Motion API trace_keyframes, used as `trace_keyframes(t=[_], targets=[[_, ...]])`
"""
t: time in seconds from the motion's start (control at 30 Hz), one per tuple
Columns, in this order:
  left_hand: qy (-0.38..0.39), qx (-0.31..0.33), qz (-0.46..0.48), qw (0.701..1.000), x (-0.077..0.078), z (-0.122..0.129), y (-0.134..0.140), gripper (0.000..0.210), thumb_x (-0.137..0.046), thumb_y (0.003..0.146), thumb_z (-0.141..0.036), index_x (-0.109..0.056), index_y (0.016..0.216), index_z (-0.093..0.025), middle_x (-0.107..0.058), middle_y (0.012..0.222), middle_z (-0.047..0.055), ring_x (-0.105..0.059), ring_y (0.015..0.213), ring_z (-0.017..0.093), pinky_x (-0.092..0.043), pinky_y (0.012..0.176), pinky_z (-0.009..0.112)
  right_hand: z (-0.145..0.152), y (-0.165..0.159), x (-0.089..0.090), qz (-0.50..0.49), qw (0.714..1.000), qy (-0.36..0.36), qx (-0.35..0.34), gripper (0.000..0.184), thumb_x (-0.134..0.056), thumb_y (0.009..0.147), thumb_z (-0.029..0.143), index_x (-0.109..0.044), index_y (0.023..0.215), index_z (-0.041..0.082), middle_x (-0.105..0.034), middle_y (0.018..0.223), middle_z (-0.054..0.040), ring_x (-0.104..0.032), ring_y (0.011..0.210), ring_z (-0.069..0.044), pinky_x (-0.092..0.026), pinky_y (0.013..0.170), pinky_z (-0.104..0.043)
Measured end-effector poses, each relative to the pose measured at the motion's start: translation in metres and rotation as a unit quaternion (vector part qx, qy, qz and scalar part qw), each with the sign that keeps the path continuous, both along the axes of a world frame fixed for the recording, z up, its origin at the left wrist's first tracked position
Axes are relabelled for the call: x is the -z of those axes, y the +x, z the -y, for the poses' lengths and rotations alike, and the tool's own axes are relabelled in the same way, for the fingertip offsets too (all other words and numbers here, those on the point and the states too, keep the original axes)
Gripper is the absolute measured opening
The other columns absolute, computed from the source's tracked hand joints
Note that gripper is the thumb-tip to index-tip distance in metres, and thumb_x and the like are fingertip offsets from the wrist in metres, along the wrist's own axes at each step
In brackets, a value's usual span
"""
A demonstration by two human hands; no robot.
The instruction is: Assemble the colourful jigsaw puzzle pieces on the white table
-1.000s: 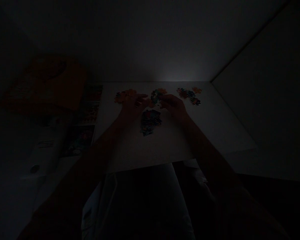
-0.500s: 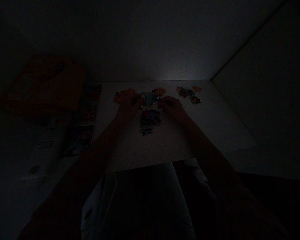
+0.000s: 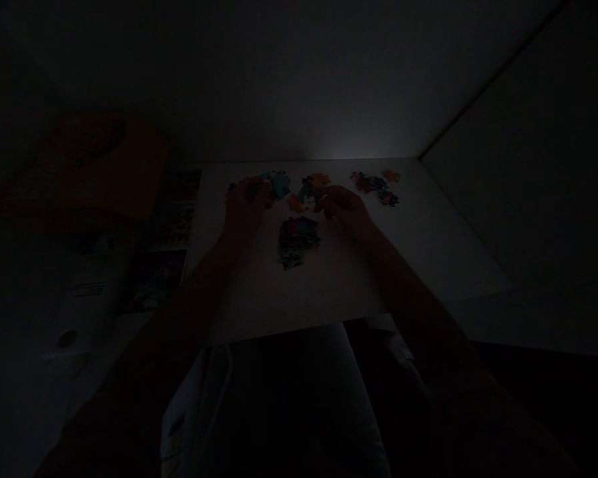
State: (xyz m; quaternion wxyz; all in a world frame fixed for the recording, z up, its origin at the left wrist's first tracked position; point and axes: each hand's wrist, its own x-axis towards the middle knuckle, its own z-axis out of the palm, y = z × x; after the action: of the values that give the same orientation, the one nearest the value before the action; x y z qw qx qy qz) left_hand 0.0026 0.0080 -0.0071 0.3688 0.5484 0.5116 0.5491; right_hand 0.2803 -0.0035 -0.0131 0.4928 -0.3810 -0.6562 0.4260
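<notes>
The scene is very dark. My left hand (image 3: 244, 206) is closed on a joined cluster of teal jigsaw pieces (image 3: 280, 184), over the upper left of the white table (image 3: 299, 302). Part of an orange and dark group of pieces lies hidden beneath that hand. Across from it, the fingers of my right hand (image 3: 346, 209) pinch a small dark jigsaw piece (image 3: 319, 196). Close by its fingertips are an orange piece (image 3: 295, 203) and an orange and dark cluster (image 3: 321, 179). Nearer to me, between my forearms, lies a pile of dark jigsaw pieces (image 3: 299, 236).
More jigsaw pieces (image 3: 373, 184) lie toward the back right. An orange bag or box (image 3: 124, 166) stands at the left, beside printed pictures (image 3: 157, 279). A wall (image 3: 299, 99) rises along the table's back edge.
The teal cluster has moved left and back with my left hand, away from my right hand. An orange piece now shows between the hands. My right hand has barely moved.
</notes>
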Motion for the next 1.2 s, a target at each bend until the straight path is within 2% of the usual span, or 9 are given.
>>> trace_keyframes(t=[0.13, 0.33, 0.47, 0.6, 0.7, 0.8, 0.9, 1.07, 1.2], targets=[[0.004, 0.004, -0.004, 1.0, -0.002, 0.002, 0.0, 0.029, -0.083, 0.108, -0.047, -0.07, 0.113, -0.021, -0.079, 0.097, 0.006, -0.079, 0.085, 0.018, -0.065, 0.078, 0.028, 0.006, 0.001, -0.004, 0.028, 0.999, -0.003, -0.03, 0.055, -0.09, 0.093, 0.074, -0.09, 0.126, 0.03, -0.083, 0.089, -0.0005, -0.062, 0.071, -0.016, -0.058, 0.07, -0.034], [-0.017, -0.008, 0.013, 1.0, -0.004, 0.003, 0.0, 0.025, -0.084, 0.106, -0.041, -0.07, 0.109, -0.021, -0.08, 0.099, 0.007, -0.077, 0.084, 0.016, -0.063, 0.075, 0.025, 0.012, 0.001, -0.009, 0.062, 0.998, -0.007, -0.024, 0.043, -0.083, 0.1, 0.059, -0.093, 0.132, 0.033, -0.081, 0.097, -0.0007, -0.061, 0.076, -0.017, -0.054, 0.071, -0.033], [-0.011, 0.006, 0.008, 1.0, 0.0, 0.0, 0.0, 0.028, -0.085, 0.108, -0.044, -0.071, 0.115, -0.022, -0.079, 0.098, 0.006, -0.079, 0.085, 0.018, -0.064, 0.076, 0.026, 0.013, 0.0, -0.005, 0.088, 0.996, -0.004, -0.034, 0.054, -0.084, 0.099, 0.061, -0.089, 0.143, 0.031, -0.081, 0.098, -0.0021, -0.062, 0.079, -0.018, -0.053, 0.074, -0.034], [-0.007, 0.004, -0.006, 1.0, -0.001, 0.0, 0.001, 0.029, -0.085, 0.109, -0.044, -0.069, 0.117, -0.021, -0.078, 0.094, 0.005, -0.078, 0.082, 0.017, -0.063, 0.076, 0.026, 0.009, 0.003, 0.001, 0.192, 0.98, 0.04, 0.038, 0.055, -0.084, 0.1, 0.06, -0.086, 0.146, 0.029, -0.078, 0.092, -0.0013, -0.055, 0.072, -0.019, -0.05, 0.072, -0.036], [-0.01, 0.005, -0.003, 1.0, -0.006, 0.003, 0.001, 0.024, -0.083, 0.11, -0.039, -0.069, 0.115, -0.02, -0.077, 0.093, 0.004, -0.078, 0.083, 0.016, -0.063, 0.076, 0.024, 0.004, 0.008, 0.005, 0.244, 0.964, 0.074, 0.07, 0.049, -0.077, 0.107, 0.062, -0.088, 0.14, 0.027, -0.081, 0.101, -0.0054, -0.061, 0.078, -0.022, -0.054, 0.078, -0.039], [-0.011, 0.007, -0.003, 1.0, -0.008, 0.005, 0.001, 0.024, -0.083, 0.11, -0.039, -0.069, 0.112, -0.02, -0.078, 0.093, 0.004, -0.079, 0.084, 0.016, -0.062, 0.076, 0.023, 0.003, 0.008, 0.007, 0.314, 0.942, 0.113, 0.043, 0.045, -0.078, 0.108, 0.062, -0.091, 0.132, 0.026, -0.083, 0.116, -0.0109, -0.071, 0.093, -0.027, -0.058, 0.092, -0.045], [-0.014, -0.002, 0.005, 1.0, -0.007, 0.003, 0.002, 0.023, -0.084, 0.109, -0.037, -0.068, 0.111, -0.02, -0.078, 0.094, 0.004, -0.078, 0.083, 0.016, -0.062, 0.075, 0.023, 0.005, 0.005, 0.008, 0.353, 0.927, 0.127, 0.014, 0.047, -0.079, 0.108, 0.066, -0.092, 0.131, 0.027, -0.082, 0.122, -0.0123, -0.076, 0.103, -0.03, -0.058, 0.104, -0.051], [-0.024, -0.015, 0.02, 0.999, -0.006, 0.001, 0.004, 0.022, -0.085, 0.107, -0.034, -0.068, 0.114, -0.02, -0.078, 0.095, 0.004, -0.077, 0.081, 0.016, -0.063, 0.074, 0.024, 0.01, 0.003, 0.004, 0.321, 0.936, 0.122, -0.071, 0.05, -0.073, 0.112, 0.071, -0.093, 0.129, 0.028, -0.081, 0.127, -0.012, -0.079, 0.107, -0.029, -0.061, 0.106, -0.049], [-0.017, 0.001, 0.022, 1.0, -0.004, 0.001, 0.003, 0.023, -0.085, 0.107, -0.037, -0.068, 0.111, -0.021, -0.078, 0.094, 0.004, -0.076, 0.08, 0.015, -0.061, 0.071, 0.023, 0.012, 0.003, 0.0, 0.299, 0.939, 0.137, -0.098, 0.047, -0.076, 0.11, 0.069, -0.094, 0.123, 0.028, -0.08, 0.12, -0.0112, -0.078, 0.106, -0.029, -0.061, 0.104, -0.048]])
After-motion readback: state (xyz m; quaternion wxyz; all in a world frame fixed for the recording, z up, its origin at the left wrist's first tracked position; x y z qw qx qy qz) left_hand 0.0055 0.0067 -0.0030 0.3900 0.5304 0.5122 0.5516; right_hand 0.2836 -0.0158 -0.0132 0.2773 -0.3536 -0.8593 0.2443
